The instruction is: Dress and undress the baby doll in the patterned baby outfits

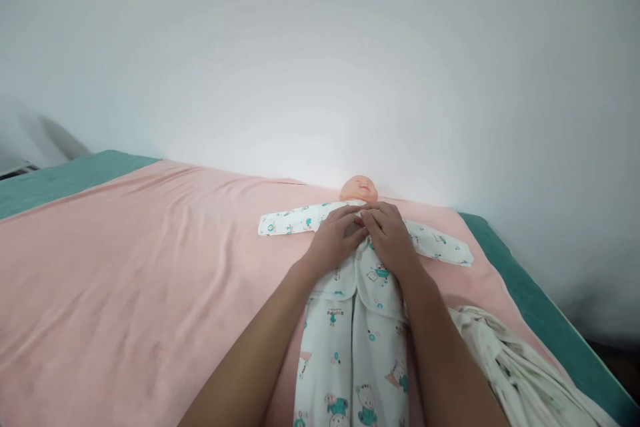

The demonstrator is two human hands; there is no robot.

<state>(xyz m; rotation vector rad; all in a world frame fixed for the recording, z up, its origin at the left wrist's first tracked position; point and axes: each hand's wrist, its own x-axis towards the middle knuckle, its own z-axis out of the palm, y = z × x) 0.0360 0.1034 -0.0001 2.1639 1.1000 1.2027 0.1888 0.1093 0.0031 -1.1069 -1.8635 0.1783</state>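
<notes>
A baby doll [359, 188] lies on its back with its head near the wall, its body covered by clothing. It has on a white baby shirt [379, 283] printed with small green figures, both sleeves spread out to the sides. Matching baby pants [377, 360] stretch down from under the shirt's hem. At the upper chest, just below the doll's chin, my left hand [333, 237] and my right hand [389, 235] meet with fingertips closed on the shirt's front edges. The fingers hide the exact spot they pinch.
A pink sheet [125, 293] with creases covers most of the green bed surface [540, 307]. Crumpled whitish cloth [515, 367] lies at the lower right, beside my right forearm. A plain white wall [320, 67] rises directly behind the doll's head.
</notes>
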